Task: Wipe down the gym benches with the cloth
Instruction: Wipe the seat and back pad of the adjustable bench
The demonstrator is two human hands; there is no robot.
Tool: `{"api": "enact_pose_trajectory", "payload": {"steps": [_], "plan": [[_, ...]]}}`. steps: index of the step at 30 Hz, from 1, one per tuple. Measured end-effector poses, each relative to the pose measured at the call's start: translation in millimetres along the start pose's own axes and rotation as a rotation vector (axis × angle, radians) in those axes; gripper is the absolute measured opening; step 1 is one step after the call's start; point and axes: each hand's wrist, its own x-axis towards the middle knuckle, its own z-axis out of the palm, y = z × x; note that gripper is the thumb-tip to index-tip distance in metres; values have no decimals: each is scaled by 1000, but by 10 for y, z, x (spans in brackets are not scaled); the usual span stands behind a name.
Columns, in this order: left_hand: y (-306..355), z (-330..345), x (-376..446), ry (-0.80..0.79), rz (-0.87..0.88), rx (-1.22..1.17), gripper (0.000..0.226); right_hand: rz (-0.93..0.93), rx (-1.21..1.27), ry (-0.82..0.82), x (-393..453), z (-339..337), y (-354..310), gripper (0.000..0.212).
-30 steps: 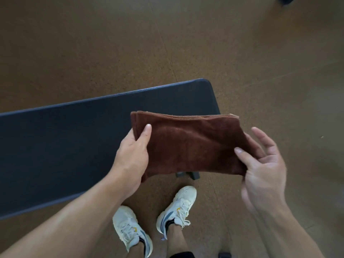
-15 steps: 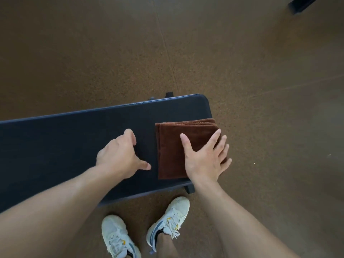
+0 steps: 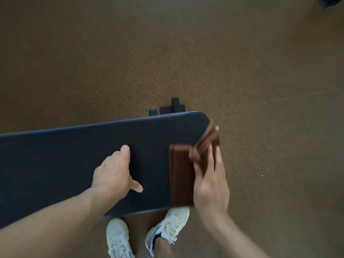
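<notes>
A dark blue padded gym bench (image 3: 65, 161) runs from the left edge to the centre right. A folded brown cloth (image 3: 181, 175) lies on its right end, with its far corner bunched up and hanging past the bench's rounded end. My right hand (image 3: 211, 180) presses flat on the cloth's right side, fingers pointing away from me, blurred by motion. Just left of the cloth my left hand (image 3: 114, 173) rests on the bare pad, fingers curled and thumb out, holding nothing.
Brown speckled rubber floor (image 3: 260, 90) surrounds the bench. Black parts of the bench frame (image 3: 172, 107) stick out behind the pad's far edge. My white sneakers (image 3: 167, 228) stand at the near side. A dark object (image 3: 333, 1) sits in the top right corner.
The cloth went from being held up in both hands to lying on the bench. My right hand now pushes it toward the bench's right end, bunching its far corner. My left hand stays on the pad.
</notes>
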Motion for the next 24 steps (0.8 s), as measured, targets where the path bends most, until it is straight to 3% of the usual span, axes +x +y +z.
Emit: {"api": "enact_pose_trajectory", "payload": {"steps": [3,8,13,16,21,24], "plan": [[45,-11,38,2,-8,18,82,43,-63,-3,-369,110,176,69],[-20,15,47,30,34,18,82,105,-77,20,364,71,-267,87],[-60,27,50,38,67,3,79,-122,-220,64,971,103,-631,77],[-96,37,37,46,99,-24,80,-224,-293,109,737,163,-441,65],[-203,108,49,77,177,-40,81,-241,-378,85,-333,270,-10,64],[-277,154,50,122,248,-83,77,-81,-338,37,-345,126,6,79]]}}
